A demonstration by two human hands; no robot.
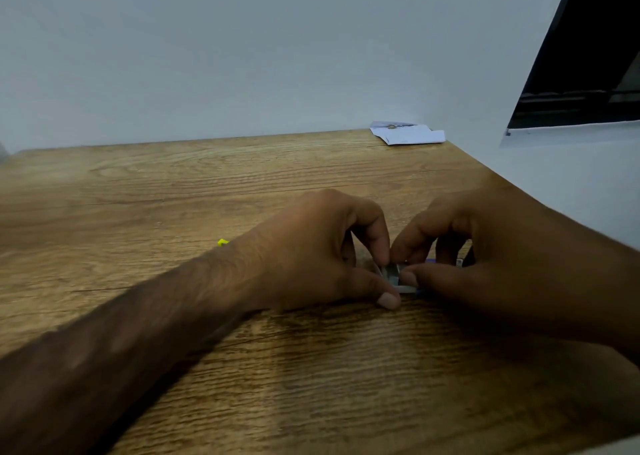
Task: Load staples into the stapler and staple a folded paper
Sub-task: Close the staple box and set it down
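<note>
Both hands meet near the desk's right edge, fingers curled. The left hand (322, 246) and right hand (485, 257) each pinch the small stapler (394, 276), of which only silver metal and a purple edge show. This looks like the loading step: steady it on the desk (173, 194), seat the staples straight, then close gently. The folded paper (408, 135) lies at the far right corner.

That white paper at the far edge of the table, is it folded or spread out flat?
Folded, it seems: the white paper shows overlapping layers with stepped edges, not one flat sheet.
</note>
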